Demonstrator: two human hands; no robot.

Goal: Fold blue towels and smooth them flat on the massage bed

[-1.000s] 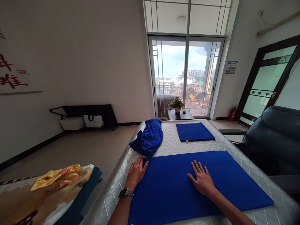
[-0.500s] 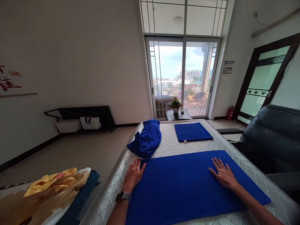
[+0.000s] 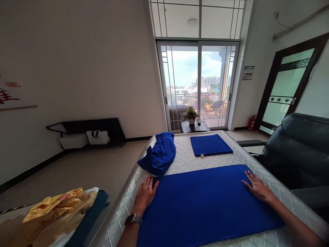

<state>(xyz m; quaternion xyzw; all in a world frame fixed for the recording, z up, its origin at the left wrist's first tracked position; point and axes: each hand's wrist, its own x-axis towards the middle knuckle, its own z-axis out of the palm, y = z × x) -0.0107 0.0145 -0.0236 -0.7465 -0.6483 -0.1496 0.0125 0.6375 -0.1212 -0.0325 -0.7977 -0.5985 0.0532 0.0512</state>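
Home bedroom, quilted mattress (image 3: 226, 151), sliding balcony doors (image 3: 197, 85), dark armchair (image 3: 298, 147)

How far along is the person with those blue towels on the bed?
One small folded towel already lies flat at the far end of the mattress. In hand: the large blue towel, spread flat, with the left hand on its left edge and the right hand at its right edge. The crumpled towel is untouched.
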